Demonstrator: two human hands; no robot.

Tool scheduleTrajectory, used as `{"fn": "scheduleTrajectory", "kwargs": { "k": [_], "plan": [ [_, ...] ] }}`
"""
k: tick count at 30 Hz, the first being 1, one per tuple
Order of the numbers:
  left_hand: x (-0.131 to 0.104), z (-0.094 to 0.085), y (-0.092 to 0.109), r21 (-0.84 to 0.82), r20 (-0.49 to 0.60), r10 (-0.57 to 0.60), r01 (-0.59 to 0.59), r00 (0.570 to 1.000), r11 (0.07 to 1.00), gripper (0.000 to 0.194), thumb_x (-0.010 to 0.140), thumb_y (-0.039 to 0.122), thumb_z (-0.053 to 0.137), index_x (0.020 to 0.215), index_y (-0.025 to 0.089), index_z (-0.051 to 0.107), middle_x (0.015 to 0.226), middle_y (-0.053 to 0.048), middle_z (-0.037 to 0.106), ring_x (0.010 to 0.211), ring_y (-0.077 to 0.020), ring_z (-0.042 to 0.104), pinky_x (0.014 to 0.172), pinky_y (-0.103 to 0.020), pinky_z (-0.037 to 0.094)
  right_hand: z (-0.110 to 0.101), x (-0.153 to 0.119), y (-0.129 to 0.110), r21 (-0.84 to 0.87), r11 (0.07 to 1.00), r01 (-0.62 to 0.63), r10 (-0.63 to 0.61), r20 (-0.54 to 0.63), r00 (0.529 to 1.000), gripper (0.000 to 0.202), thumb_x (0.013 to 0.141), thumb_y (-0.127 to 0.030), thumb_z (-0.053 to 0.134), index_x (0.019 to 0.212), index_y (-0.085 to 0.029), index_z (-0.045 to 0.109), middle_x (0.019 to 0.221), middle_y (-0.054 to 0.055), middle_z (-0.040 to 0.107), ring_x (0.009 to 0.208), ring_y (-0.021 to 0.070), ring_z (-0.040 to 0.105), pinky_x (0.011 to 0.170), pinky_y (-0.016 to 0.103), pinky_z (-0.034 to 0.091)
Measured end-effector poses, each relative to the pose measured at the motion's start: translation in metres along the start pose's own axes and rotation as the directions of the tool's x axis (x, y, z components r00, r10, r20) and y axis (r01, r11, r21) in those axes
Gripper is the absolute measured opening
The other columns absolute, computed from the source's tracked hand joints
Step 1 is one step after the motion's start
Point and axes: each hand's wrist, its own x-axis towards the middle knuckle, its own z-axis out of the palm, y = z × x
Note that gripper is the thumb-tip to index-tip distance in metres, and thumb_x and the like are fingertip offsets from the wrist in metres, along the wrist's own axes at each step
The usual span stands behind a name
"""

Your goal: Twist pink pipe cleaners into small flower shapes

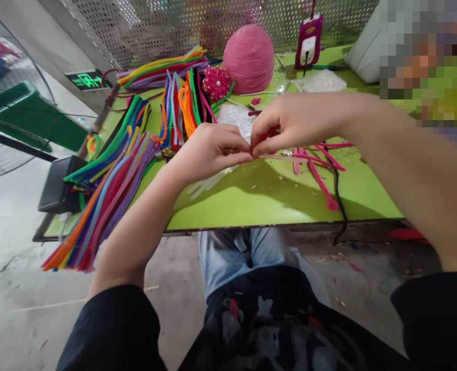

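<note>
My left hand and my right hand meet over the middle of the table, thumbs and fingertips pinched together. Pink fuzzy material shows by the right fingers, and they seem to pinch a pink pipe cleaner, mostly hidden by the fingers. Loose pink pipe cleaners lie just right of the hands, one ending in a small coil. Translucent glue sticks are spread below my left hand. Behind the fingers is a clear bag of small pieces, partly covered.
Bundles of coloured pipe cleaners fill the left, some overhanging the edge near a black box. A pink ball and a pink beaded flower stand behind. A black cord hangs over the front edge; a purple socket is at the back.
</note>
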Motion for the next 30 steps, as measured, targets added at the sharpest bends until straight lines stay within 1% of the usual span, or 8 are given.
{"fn": "scheduleTrajectory", "kwargs": {
  "k": [1,3,8,13,16,21,26,30],
  "plan": [
    [0.000,-0.001,0.001,-0.024,-0.031,-0.010,0.009,0.999,1.000,0.027,0.097,0.044,0.065,0.091,0.025,0.083,0.090,-0.005,0.079,0.086,-0.0217,0.073,0.083,-0.037,0.057,-0.004,-0.003,-0.004,0.044,0.999,0.021,-0.025,0.092,0.995,0.011,0.086,-0.033,0.083,0.083,-0.023,0.082,0.067,-0.005,0.066,0.063,0.0101,0.050,0.061,0.027,0.036],
    [-0.002,-0.003,0.003,-0.064,-0.111,-0.025,0.018,0.993,0.998,0.030,0.099,0.048,0.065,0.093,0.026,0.084,0.090,-0.005,0.079,0.085,-0.0219,0.073,0.082,-0.039,0.058,-0.007,-0.009,-0.011,0.195,0.979,0.055,-0.070,0.069,0.995,0.013,0.093,-0.035,0.077,0.096,-0.023,0.079,0.080,-0.004,0.071,0.071,0.0101,0.057,0.066,0.025,0.042],
    [-0.006,-0.004,0.008,-0.166,-0.331,-0.006,-0.052,0.943,0.985,0.034,0.105,0.052,0.063,0.094,0.025,0.082,0.089,-0.005,0.077,0.082,-0.0186,0.072,0.077,-0.036,0.060,0.012,-0.019,-0.023,0.422,0.887,0.186,-0.062,-0.292,0.954,0.009,0.090,-0.031,0.082,0.090,-0.025,0.075,0.089,-0.003,0.076,0.080,0.0117,0.065,0.073,0.026,0.048],
    [-0.005,-0.001,0.008,-0.124,-0.424,-0.022,-0.034,0.906,0.992,0.041,0.111,0.057,0.056,0.102,0.024,0.077,0.093,-0.005,0.077,0.083,-0.0165,0.072,0.076,-0.034,0.061,0.040,-0.024,-0.032,0.300,0.942,0.147,0.027,-0.507,0.862,0.016,0.097,-0.040,0.077,0.097,-0.024,0.078,0.090,0.002,0.073,0.074,0.0156,0.061,0.065,0.030,0.043],
    [-0.003,0.002,0.008,0.026,-0.453,-0.069,0.090,0.889,0.996,0.045,0.113,0.059,0.047,0.103,0.025,0.075,0.091,-0.004,0.076,0.084,-0.0163,0.071,0.075,-0.033,0.060,0.049,-0.030,-0.035,0.028,0.998,0.053,-0.030,-0.536,0.844,0.018,0.104,-0.037,0.066,0.102,-0.024,0.078,0.097,0.005,0.076,0.083,0.0201,0.067,0.077,0.035,0.050],
    [-0.003,0.004,0.008,0.179,-0.394,-0.045,0.125,0.918,0.976,0.041,0.114,0.052,0.045,0.107,0.026,0.075,0.097,-0.007,0.076,0.093,-0.0200,0.072,0.084,-0.036,0.061,0.050,-0.043,-0.038,-0.385,0.919,-0.081,-0.100,-0.428,0.898,0.038,0.114,-0.040,0.044,0.115,-0.023,0.077,0.115,0.013,0.078,0.114,0.0316,0.071,0.099,0.044,0.051],
    [-0.006,0.003,0.009,0.239,-0.265,-0.005,0.071,0.964,0.968,0.036,0.113,0.049,0.049,0.110,0.026,0.076,0.108,-0.009,0.075,0.110,-0.0245,0.074,0.097,-0.039,0.060,0.035,-0.049,-0.042,-0.493,0.860,-0.130,-0.064,-0.357,0.932,0.043,0.115,-0.050,0.041,0.121,-0.030,0.079,0.126,0.012,0.077,0.120,0.0343,0.068,0.090,0.042,0.048],
    [-0.007,0.002,0.011,0.310,-0.130,-0.021,0.061,0.991,0.949,0.041,0.113,0.052,0.044,0.109,0.030,0.078,0.107,-0.008,0.074,0.110,-0.0265,0.076,0.096,-0.043,0.061,0.021,-0.048,-0.036,-0.495,0.864,-0.098,-0.087,-0.338,0.937,0.033,0.110,-0.046,0.052,0.107,-0.031,0.082,0.114,0.008,0.080,0.115,0.0324,0.067,0.087,0.041,0.046]
  ]
}}
